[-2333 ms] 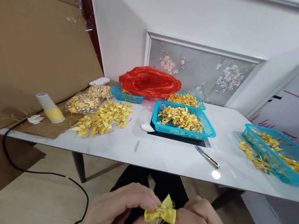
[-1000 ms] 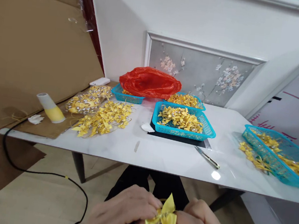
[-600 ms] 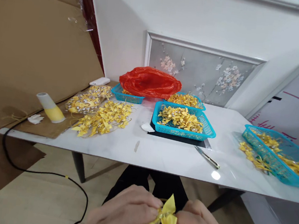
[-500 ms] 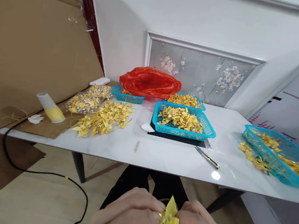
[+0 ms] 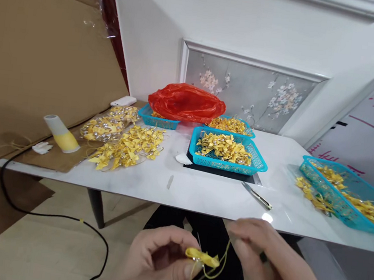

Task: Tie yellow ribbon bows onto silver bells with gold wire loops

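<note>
Above my lap, my left hand (image 5: 165, 262) pinches a yellow ribbon bow (image 5: 202, 256) between thumb and fingers; small shiny beads show at its underside. A thin pale needle-like sliver sticks up behind the bow. From the bow a yellow cord (image 5: 220, 271) loops down and up to my right hand (image 5: 271, 259), whose thumb and fingertips are closed on its end. On the white table (image 5: 201, 191) beyond lie a loose pile of similar yellow bows (image 5: 134, 147) and a blue basket (image 5: 228, 165) heaped with more of them.
A craft knife or similar slim tool (image 5: 257, 196) lies near the table's front edge. Another blue basket (image 5: 345, 209) stands at right. A red plastic bag (image 5: 186, 103) sits at the back. At left are a yellow-and-white cone (image 5: 61, 133) and a black cable (image 5: 44, 214) hanging down.
My right hand has let go of the bow and moved up and right, drawing the cord out. The left hand has kept the bow and turned it flatter.
</note>
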The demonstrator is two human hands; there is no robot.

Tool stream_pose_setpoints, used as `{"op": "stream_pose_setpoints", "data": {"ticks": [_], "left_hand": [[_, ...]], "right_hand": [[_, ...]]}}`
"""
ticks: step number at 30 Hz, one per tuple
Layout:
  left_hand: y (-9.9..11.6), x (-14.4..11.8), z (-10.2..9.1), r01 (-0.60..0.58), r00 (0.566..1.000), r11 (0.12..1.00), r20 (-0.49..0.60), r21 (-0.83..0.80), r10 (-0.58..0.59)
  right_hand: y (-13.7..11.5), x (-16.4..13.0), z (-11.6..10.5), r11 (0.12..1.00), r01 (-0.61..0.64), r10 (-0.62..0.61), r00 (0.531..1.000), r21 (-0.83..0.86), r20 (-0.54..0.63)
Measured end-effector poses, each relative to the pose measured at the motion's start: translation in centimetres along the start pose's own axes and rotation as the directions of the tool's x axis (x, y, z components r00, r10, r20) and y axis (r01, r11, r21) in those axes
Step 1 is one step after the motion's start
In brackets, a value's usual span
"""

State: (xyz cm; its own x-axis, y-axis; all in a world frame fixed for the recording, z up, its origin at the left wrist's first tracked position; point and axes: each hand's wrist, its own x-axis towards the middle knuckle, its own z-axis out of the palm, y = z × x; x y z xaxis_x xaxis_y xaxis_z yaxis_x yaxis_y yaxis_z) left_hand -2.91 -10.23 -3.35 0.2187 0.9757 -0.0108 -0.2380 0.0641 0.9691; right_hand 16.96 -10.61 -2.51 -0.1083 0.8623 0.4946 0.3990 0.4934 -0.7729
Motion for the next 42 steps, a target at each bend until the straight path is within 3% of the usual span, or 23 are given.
{"op": "stream_pose_setpoints", "data": {"ticks": [2, 3, 4, 5, 7, 13, 21, 25, 31, 35, 42], "left_hand": [[0.5, -0.1, 0.5, 0.123, 0.992, 0.972, 0.017, -0.199, -0.122], [0.7, 0.0, 0.8, 0.147, 0.989, 0.954, 0.032, -0.262, -0.144], [0.9, 0.0, 0.9, 0.172, 0.985, 0.938, 0.056, -0.301, -0.163], [1.0, 0.0, 1.1, 0.204, 0.979, 0.924, 0.084, -0.323, -0.187], [1.2, 0.2, 1.1, 0.267, 0.963, 0.901, 0.126, -0.343, -0.238], [1.1, 0.4, 0.8, 0.327, 0.945, 0.879, 0.103, -0.346, -0.311], [1.0, 0.2, 1.0, 0.377, 0.926, 0.894, 0.123, -0.244, -0.357], [1.4, 0.0, 1.4, 0.396, 0.918, 0.864, 0.151, -0.312, -0.366], [1.5, -0.2, 1.7, 0.404, 0.912, 0.833, 0.1, -0.378, -0.397], [1.2, -0.1, 1.3, 0.425, 0.904, 0.791, 0.153, -0.441, -0.4], [0.7, 0.3, 1.1, 0.432, 0.9, 0.715, 0.21, -0.55, -0.382]], "right_hand": [[0.8, 1.2, -0.1, 0.937, -0.234, 0.193, 0.966, 0.26, 0.173], [1.2, 1.4, 0.4, 0.826, -0.391, 0.291, 0.913, 0.407, 0.285], [1.6, 1.4, 1.1, 0.618, -0.545, 0.337, 0.835, 0.567, 0.436], [1.9, 1.2, 1.9, 0.352, -0.646, 0.336, 0.763, 0.678, 0.552], [2.4, 0.6, 3.6, 0.158, -0.703, 0.3, 0.703, 0.693, 0.645], [2.5, 0.1, 5.3, -0.068, -0.716, 0.276, 0.656, 0.695, 0.703], [2.8, -0.1, 5.0, -0.151, -0.71, 0.282, 0.636, 0.688, 0.718], [2.4, -0.2, 5.0, -0.17, -0.694, 0.307, 0.638, 0.7, 0.706], [1.9, -0.3, 5.2, -0.184, -0.675, 0.37, 0.626, 0.714, 0.687], [1.3, -0.3, 5.0, -0.172, -0.658, 0.421, 0.623, 0.733, 0.659], [1.5, -0.4, 5.1, -0.098, -0.606, 0.48, 0.667, 0.79, 0.571]]}}
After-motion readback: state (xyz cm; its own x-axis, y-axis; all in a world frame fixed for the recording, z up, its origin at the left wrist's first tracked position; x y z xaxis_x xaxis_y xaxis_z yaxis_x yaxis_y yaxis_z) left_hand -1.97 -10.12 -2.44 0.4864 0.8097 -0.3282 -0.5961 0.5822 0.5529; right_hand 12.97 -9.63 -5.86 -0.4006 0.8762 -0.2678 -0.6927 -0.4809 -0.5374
